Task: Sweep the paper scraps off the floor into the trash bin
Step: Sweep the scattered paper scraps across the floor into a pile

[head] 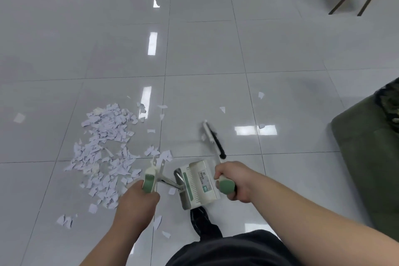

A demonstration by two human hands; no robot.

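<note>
Grip: left hand (138,201) closed round dustpan handle (148,181), right hand (235,179) closed round broom handle (225,187). Paper scraps (103,147) heaped on floor (216,49) left of dustpan (198,183); strays near broom head (213,138). Trash bin unseen. Lay pan lip flat beside heap; sweep short, low strokes.

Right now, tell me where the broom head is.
Head view: the broom head is right of centre, just beyond the dustpan and right of the scrap pile.
</note>
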